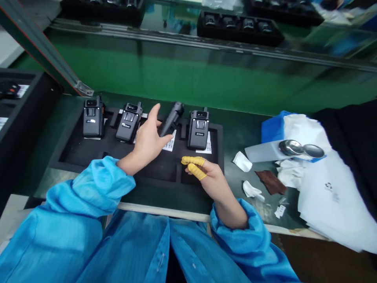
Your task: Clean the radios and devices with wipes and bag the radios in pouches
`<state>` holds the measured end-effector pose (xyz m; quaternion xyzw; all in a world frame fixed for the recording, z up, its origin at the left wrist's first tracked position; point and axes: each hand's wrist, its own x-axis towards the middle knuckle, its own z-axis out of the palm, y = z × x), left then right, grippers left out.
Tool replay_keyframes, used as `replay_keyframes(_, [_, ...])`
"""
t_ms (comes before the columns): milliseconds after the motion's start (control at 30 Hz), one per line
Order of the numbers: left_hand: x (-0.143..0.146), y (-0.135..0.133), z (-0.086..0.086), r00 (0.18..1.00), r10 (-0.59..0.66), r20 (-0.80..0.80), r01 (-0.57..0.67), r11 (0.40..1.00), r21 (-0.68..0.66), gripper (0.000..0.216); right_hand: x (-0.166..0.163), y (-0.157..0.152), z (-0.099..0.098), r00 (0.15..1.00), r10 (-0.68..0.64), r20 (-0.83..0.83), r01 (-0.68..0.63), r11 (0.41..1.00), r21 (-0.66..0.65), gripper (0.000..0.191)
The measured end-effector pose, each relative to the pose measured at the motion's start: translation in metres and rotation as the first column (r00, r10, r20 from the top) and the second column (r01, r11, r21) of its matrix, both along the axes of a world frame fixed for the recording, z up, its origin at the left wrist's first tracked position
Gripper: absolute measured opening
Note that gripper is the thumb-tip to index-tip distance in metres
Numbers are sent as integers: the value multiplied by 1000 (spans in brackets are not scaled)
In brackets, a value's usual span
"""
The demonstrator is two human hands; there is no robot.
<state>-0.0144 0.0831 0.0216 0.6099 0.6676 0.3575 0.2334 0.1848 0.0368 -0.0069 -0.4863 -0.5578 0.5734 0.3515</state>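
Observation:
My left hand [147, 141] is at a black two-way radio [172, 118], which is tilted up on its edge above the foam tray [156, 171]. Thumb and index finger are spread on either side of its lower end; the other fingers are hidden behind it. My right hand [203, 173], with yellow finger cots on thumb and index finger, hovers over the tray's front right part. Its fingertips are drawn close together, and I cannot make out anything between them. Other radios lie back up in the tray: one far left [93, 118], one beside my left hand [129, 122], one at right [198, 129].
On the right are crumpled white wipes [243, 161], a brown cloth [271, 182], a translucent bottle with a metal cap [265, 152], a blue box [271, 127] and white bags [332, 196]. Another foam tray [35, 98] stands left. A glass shelf [171, 33] holds more trays.

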Motion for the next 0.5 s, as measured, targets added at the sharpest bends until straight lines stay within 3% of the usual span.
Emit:
replay_keyframes(100, [6, -13, 8, 997, -52, -59, 57, 995, 83, 74, -4, 1, 3, 996, -8, -84, -5, 989, -147, 40])
replay_keyframes(200, [5, -14, 8, 1000, -14, 28, 11, 996, 85, 69, -7, 1, 9, 995, 31, -97, -44, 990, -136, 42])
replay_keyframes(267, [1, -7, 2, 984, 58, 168, -64, 997, 35, 69, -7, 2, 12, 1000, 8, -17, -9, 1000, -29, 40])
replay_keyframes(333, [-4, 3, -7, 944, 122, 308, -113, 993, -47, 65, -4, 5, 12, 984, -105, 141, 83, 985, 152, 39])
replay_keyframes(433, [-9, 13, -20, 897, 137, 420, -88, 987, -132, 60, 1, 13, 9, 848, -345, 402, 153, 887, 436, 47])
replay_keyframes(500, [-9, 14, -24, 892, 106, 439, -36, 986, -165, 59, 0, 20, 6, 736, -425, 527, 126, 851, 510, 62])
